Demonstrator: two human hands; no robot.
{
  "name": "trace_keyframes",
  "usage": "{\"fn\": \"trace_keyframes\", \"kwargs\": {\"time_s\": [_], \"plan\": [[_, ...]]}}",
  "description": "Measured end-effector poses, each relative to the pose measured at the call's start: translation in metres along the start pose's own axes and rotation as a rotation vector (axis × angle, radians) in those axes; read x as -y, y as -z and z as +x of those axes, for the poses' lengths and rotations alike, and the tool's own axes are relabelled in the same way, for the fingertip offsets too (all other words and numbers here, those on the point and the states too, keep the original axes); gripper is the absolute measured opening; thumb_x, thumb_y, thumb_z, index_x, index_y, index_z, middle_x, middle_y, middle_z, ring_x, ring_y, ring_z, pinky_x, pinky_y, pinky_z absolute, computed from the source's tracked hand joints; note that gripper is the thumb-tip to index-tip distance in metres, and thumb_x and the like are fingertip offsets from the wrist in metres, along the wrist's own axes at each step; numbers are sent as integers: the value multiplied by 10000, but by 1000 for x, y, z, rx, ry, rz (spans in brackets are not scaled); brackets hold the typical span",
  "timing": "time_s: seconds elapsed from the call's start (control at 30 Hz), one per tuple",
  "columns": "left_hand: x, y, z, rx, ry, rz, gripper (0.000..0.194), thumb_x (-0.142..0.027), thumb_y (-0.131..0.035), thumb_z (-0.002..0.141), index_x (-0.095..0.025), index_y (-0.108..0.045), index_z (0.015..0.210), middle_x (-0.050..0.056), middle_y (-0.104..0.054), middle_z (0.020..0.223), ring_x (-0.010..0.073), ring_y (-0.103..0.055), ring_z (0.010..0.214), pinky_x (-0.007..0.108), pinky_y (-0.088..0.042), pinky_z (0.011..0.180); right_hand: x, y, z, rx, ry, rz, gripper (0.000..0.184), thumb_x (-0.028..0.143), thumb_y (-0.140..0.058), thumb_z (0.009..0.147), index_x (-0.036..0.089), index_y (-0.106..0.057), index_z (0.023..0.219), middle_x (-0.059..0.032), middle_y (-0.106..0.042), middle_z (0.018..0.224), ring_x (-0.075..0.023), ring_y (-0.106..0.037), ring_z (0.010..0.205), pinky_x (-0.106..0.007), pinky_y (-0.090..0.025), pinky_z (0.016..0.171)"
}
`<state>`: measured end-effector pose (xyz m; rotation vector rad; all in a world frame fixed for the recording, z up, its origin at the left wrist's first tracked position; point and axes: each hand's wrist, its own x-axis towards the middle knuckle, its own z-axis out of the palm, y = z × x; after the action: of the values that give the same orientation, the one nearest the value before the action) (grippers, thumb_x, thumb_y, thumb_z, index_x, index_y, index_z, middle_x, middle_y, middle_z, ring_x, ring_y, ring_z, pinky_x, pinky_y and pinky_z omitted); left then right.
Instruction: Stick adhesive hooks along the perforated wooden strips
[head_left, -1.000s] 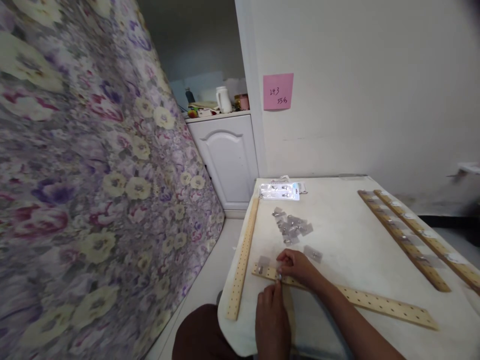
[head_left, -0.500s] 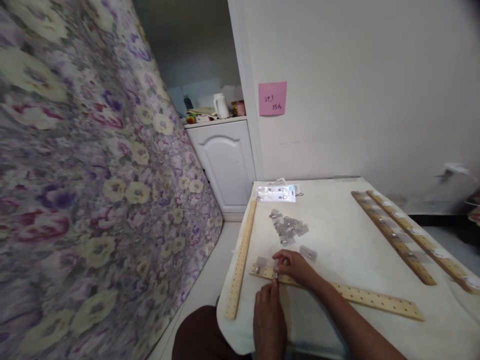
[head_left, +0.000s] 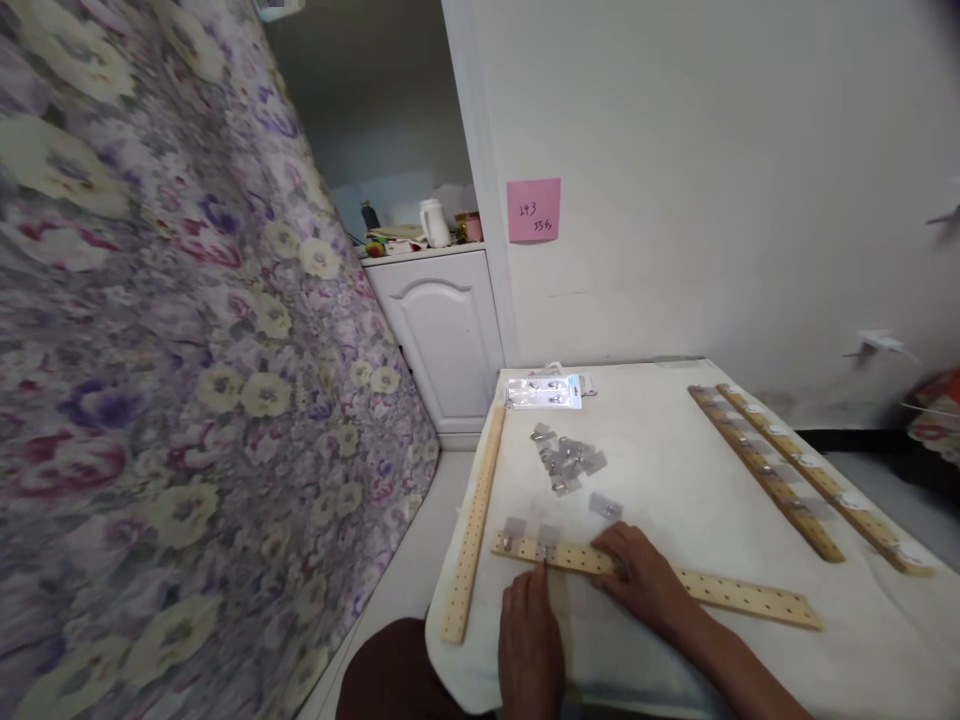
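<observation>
A perforated pale wooden strip lies across the near part of the table. Over its middle rests my right hand, fingers and thumb closed around the strip's two edges. My left hand is below the strip's left part, its fingers together. Their tips reach a small metal clip with a clear plastic flap; anything held in the fingers is hidden. Another clip with a clear flap sits near the strip's left end. Beyond the strip lies a single loose clear-flapped piece.
A second perforated strip runs along the table's left edge. Several loose clips form a pile, with clear packaging behind. Two strips fitted with pieces lie at the right. A floral curtain hangs at left.
My right hand has left the second clip and moved right along the strip, closing over its middle. The left hand stays by the clip. The whole view has shifted slightly.
</observation>
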<state>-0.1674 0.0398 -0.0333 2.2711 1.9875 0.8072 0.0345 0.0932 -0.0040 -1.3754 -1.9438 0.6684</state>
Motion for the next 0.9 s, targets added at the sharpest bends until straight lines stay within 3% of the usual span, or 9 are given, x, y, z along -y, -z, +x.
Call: {"fn": "trace_keyframes", "kwargs": {"time_s": [0.23, 0.37, 0.9], "plan": [[1, -2, -3, -67, -45, -20, 381, -34, -382, 815, -155, -539, 1139, 100, -583, 1062, 236, -532, 999, 400, -462, 898, -10, 24, -29, -13, -82, -129, 236, 191, -570, 727, 205, -632, 954, -74, -601, 973, -243, -517, 950, -359, -416, 849], [-3, 2, -1, -33, -27, -20, 371, -30, -384, 813, -170, -543, 1118, 87, -582, 1027, 230, -537, 954, 390, -473, 856, -5, 23, -29, -3, -125, -144, 213, 198, -565, 723, 214, -632, 925, -63, -606, 964, -242, -521, 948, -341, -416, 824], [0, -3, -2, -81, -66, 15, 361, -47, -395, 824, -166, -544, 1130, 82, -587, 1041, 222, -543, 965, 387, -462, 882, 0, 19, -30, -7, -218, -157, 209, 262, -547, 748, 223, -610, 943, -57, -599, 1000, -239, -511, 976, -332, -400, 847]]}}
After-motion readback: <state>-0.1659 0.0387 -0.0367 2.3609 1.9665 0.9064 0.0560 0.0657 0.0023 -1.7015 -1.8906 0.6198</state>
